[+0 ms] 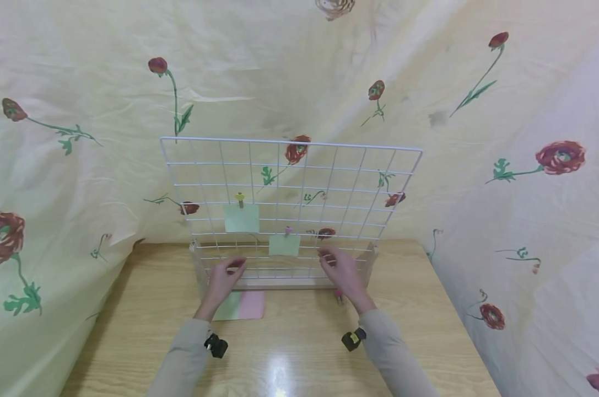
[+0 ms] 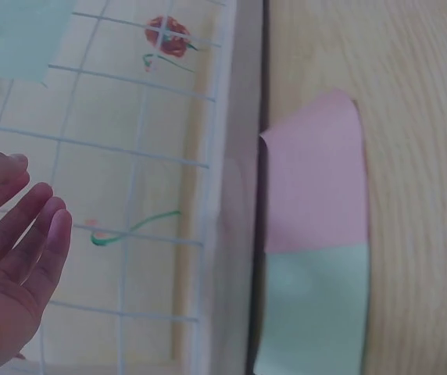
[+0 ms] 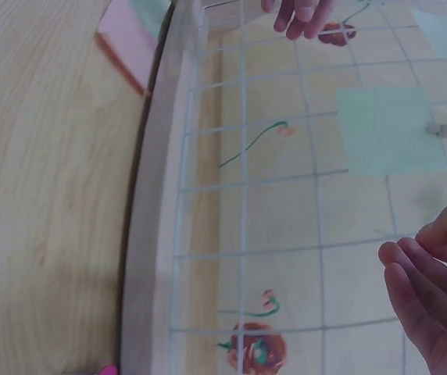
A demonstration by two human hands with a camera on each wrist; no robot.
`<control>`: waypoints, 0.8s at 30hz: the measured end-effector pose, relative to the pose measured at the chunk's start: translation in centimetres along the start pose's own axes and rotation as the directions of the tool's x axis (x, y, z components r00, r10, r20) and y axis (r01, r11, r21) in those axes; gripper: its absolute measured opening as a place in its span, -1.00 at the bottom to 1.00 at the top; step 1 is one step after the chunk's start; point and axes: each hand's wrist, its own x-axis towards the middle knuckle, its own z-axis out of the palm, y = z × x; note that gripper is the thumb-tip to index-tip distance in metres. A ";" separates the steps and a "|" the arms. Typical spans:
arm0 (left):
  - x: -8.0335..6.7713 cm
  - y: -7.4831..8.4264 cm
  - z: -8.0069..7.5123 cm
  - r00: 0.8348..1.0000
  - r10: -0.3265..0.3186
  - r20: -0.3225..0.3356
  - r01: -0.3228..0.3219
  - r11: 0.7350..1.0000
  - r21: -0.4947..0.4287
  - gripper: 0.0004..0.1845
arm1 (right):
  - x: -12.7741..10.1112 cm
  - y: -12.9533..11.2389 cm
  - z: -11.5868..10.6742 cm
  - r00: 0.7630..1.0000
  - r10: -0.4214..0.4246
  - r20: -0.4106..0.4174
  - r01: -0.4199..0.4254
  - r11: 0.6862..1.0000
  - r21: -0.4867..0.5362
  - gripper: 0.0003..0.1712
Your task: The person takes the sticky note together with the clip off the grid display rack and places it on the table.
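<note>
A white wire grid panel (image 1: 289, 144) stands upright in a pale base (image 3: 149, 234) on the wooden table (image 1: 299, 347). Two green notes hang on it: one (image 1: 241, 218) under a yellow clip (image 1: 239, 197), a smaller one (image 1: 284, 245) under a pink clip (image 1: 287, 229). My left hand (image 1: 232, 267) hovers at the panel's lower left with relaxed fingers (image 2: 44, 226) and holds nothing. My right hand (image 1: 334, 262) is at the lower right, its fingers (image 3: 415, 266) loosely bent and empty. A pad of pink and green notes (image 2: 313, 234) lies flat against the base, under my left hand.
A small pink clip (image 1: 338, 298) lies on the table by my right wrist. Flowered cream cloth (image 1: 81, 165) covers the walls behind and on both sides. The table's near half (image 1: 279, 364) is bare, glossy wood.
</note>
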 end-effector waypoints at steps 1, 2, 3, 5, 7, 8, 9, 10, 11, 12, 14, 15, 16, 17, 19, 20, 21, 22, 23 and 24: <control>0.2 0.2 0.0 1.000 0.009 0.003 -0.009 1.000 -0.005 -0.76 | 0.1 -0.3 0.0 1.000 -0.001 0.002 0.001 1.000 0.008 -0.71; 0.3 0.5 0.0 1.000 0.013 0.004 -0.013 1.000 -0.012 -0.76 | 0.2 -0.5 0.0 1.000 -0.007 0.003 0.006 1.000 0.013 -0.70; 0.5 0.8 0.0 1.000 0.014 0.006 -0.014 1.000 -0.019 -0.76 | 0.3 -0.8 0.0 1.000 -0.008 0.004 0.007 1.000 0.025 -0.69; 0.7 1.3 -0.1 1.000 0.010 0.002 -0.010 1.000 -0.029 -0.76 | 0.5 -1.4 0.1 1.000 -0.014 0.003 0.014 0.999 0.034 -0.69; 1.0 1.7 -0.2 1.000 0.009 -0.007 -0.010 0.999 -0.032 -0.77 | 0.7 -1.8 0.2 1.000 -0.029 -0.004 0.029 0.999 0.041 -0.68; 1.1 1.8 -0.3 1.000 0.012 -0.012 -0.013 0.999 -0.032 -0.78 | 0.7 -2.1 0.3 0.999 -0.038 -0.011 0.038 0.999 0.039 -0.68; 1.2 1.9 -0.3 1.000 0.021 -0.016 -0.021 0.999 -0.029 -0.78 | 0.8 -2.3 0.3 0.999 -0.049 -0.017 0.050 0.998 0.037 -0.69; 1.3 2.0 -0.3 0.999 0.032 -0.022 -0.033 0.999 -0.028 -0.78 | 0.9 -2.4 0.4 0.998 -0.062 -0.021 0.063 0.997 0.034 -0.69; 1.3 2.0 -0.4 0.999 0.045 -0.024 -0.046 0.999 -0.028 -0.78 | 1.0 -2.5 0.5 0.997 -0.073 -0.025 0.074 0.997 0.035 -0.68; 1.4 2.1 -0.4 0.998 0.058 -0.025 -0.059 0.998 -0.025 -0.78 | 1.1 -2.7 0.6 0.996 -0.081 -0.027 0.082 0.996 0.036 -0.68; 1.6 2.2 -0.4 0.996 0.083 -0.029 -0.084 0.996 -0.025 -0.78 | 1.2 -3.0 0.7 0.995 -0.091 -0.027 0.092 0.995 0.034 -0.69; 1.7 2.3 -0.4 0.995 0.094 -0.031 -0.095 0.995 -0.028 -0.78 | 1.3 -3.2 0.7 0.995 -0.094 -0.022 0.094 0.995 0.038 -0.70; 1.7 2.4 -0.3 0.994 0.102 -0.032 -0.103 0.994 -0.032 -0.78 | 1.3 -3.4 0.7 0.995 -0.095 -0.020 0.096 0.995 0.041 -0.70; 1.8 2.5 -0.3 0.994 0.106 -0.034 -0.107 0.994 -0.032 -0.78 | 1.4 -3.6 0.7 0.995 -0.096 -0.018 0.097 0.994 0.043 -0.70; 1.9 2.8 -0.2 0.993 0.115 -0.032 -0.116 0.993 -0.036 -0.77 | 1.6 -3.9 0.7 0.994 -0.107 -0.019 0.107 0.993 0.040 -0.71; 2.0 3.0 -0.2 0.993 0.116 -0.029 -0.117 0.992 -0.042 -0.77 | 1.7 -4.1 0.8 0.993 -0.113 -0.020 0.113 0.993 0.042 -0.71; 2.1 3.2 -0.2 0.993 0.117 -0.027 -0.118 0.992 -0.047 -0.76 | 1.8 -4.3 0.8 0.992 -0.122 -0.022 0.123 0.991 0.045 -0.72; 2.1 3.4 -0.1 0.993 0.115 -0.025 -0.116 0.992 -0.051 -0.76 | 1.9 -4.4 0.8 0.991 -0.130 -0.025 0.131 0.990 0.045 -0.72; 2.1 3.6 -0.1 0.993 0.114 -0.025 -0.115 0.992 -0.056 -0.76 | 2.0 -4.6 0.8 0.990 -0.138 -0.027 0.139 0.989 0.042 -0.73; 2.2 3.8 0.0 0.993 0.113 -0.024 -0.115 0.992 -0.060 -0.76 | 2.1 -4.7 0.8 0.989 -0.143 -0.031 0.144 0.989 0.042 -0.73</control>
